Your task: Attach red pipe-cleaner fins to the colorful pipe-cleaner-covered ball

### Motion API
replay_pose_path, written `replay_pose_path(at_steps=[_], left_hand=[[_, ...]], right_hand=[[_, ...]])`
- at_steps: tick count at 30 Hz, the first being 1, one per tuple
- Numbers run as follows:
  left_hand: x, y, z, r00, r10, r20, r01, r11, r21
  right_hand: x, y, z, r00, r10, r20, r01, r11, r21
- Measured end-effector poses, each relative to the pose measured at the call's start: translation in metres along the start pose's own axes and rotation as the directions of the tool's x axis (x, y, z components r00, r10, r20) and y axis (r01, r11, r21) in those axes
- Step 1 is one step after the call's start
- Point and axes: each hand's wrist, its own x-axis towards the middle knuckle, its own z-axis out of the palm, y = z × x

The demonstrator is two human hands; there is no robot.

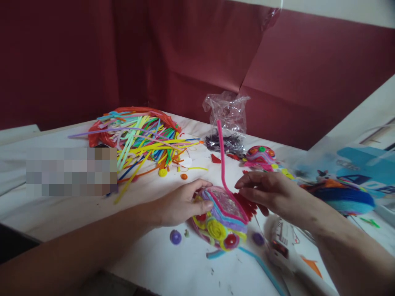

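Fuzz and colour everywhere here: a heap of pipe cleaners (145,135) spills across the white, grey-veined counter (138,250), thin and bendy, in yellow, mint, green and orange. Behind it all, smooth dark-red sheeting (197,53) catches a soft shine, while a crinkled clear bag (226,117) stands upright with dark stuff at its base.

Now to the decorated piece (217,230) — it's on the counter, front and centre, between the two hands. Rounded below, it wears plush bands of lavender and light blue, with yellow and red coils wound into spirals along its near side. Hot pink edges a glittery, silvery panel on top, and one pink pipe cleaner (221,156) rises tall from that border (bent near its foot).

The left hand (185,203) has its grip clamped on the piece, thumb pressed over the edge. Over on the other side, the right hand (262,189) hovers with curled fingers beside the pink stalk, near some red fuzzy strips (249,207) — whether its grip closes on anything, I cannot tell.
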Motion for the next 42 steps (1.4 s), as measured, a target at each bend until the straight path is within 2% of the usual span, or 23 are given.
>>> replay_pose_path(at_steps=[7,13,17,21,27,35,42], left_hand=[[-0.005,0.003,-0.002,0.999,-0.026,0.023,0.027,0.998,-0.048],[-0.011,0.008,-0.005,0.993,-0.042,0.106,0.052,0.994,-0.096],[-0.01,0.012,-0.004,0.987,-0.025,0.162,0.035,0.998,-0.059],[-0.009,0.014,-0.003,0.988,-0.02,0.152,0.021,1.0,-0.006],[-0.009,0.018,-0.001,0.986,-0.036,0.161,0.03,0.999,0.035],[-0.002,0.019,0.002,0.986,0.048,0.158,-0.07,0.989,0.133],[0.0,0.022,0.011,0.996,-0.027,0.085,0.015,0.989,0.147]], right_hand=[[-0.018,0.002,-0.005,0.987,-0.002,-0.162,0.012,0.998,0.065],[-0.04,0.019,0.002,0.97,-0.019,-0.242,0.064,0.981,0.183],[-0.042,0.029,0.007,0.983,0.006,-0.186,0.047,0.959,0.28],[-0.036,0.026,0.015,0.997,0.016,-0.079,0.012,0.939,0.345],[-0.03,0.02,0.019,0.999,-0.003,-0.039,0.018,0.928,0.372],[-0.03,0.025,0.02,1.0,0.018,0.006,-0.019,0.934,0.358],[-0.041,0.025,0.019,1.0,0.015,-0.02,-0.007,0.934,0.357]])
